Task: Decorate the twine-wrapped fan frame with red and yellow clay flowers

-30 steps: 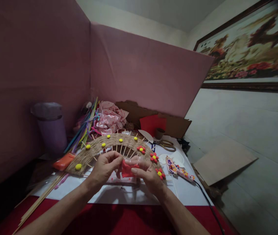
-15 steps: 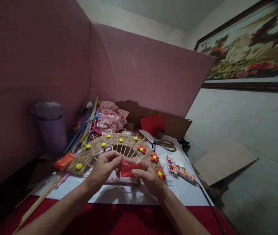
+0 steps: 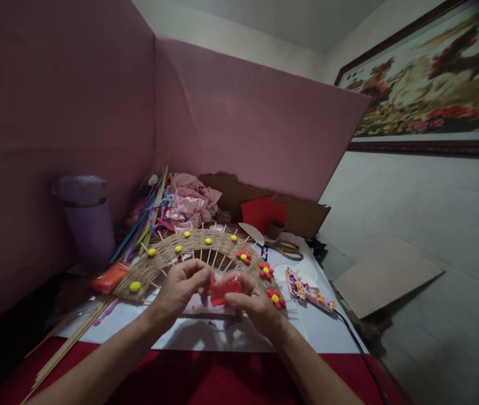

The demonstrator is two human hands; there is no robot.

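While your wrists stay almost where they were half a second ago, the packet of red clay (image 3: pixel 224 292) between them has shifted slightly to the right. Your right hand (image 3: pixel 253 298) grasps it between thumb and fingers; your left hand (image 3: pixel 183 284) pinches at its left edge, in detail too small to make out. It is held up near the twine-wrapped arch (image 3: pixel 165 259), whose red-petalled flowers (image 3: pixel 276 298) are unchanged, so the work seems confined to the packet.

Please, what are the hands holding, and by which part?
A red-filled clear packet: the right hand holds its right side; the left hand seems to pinch its upper left edge.
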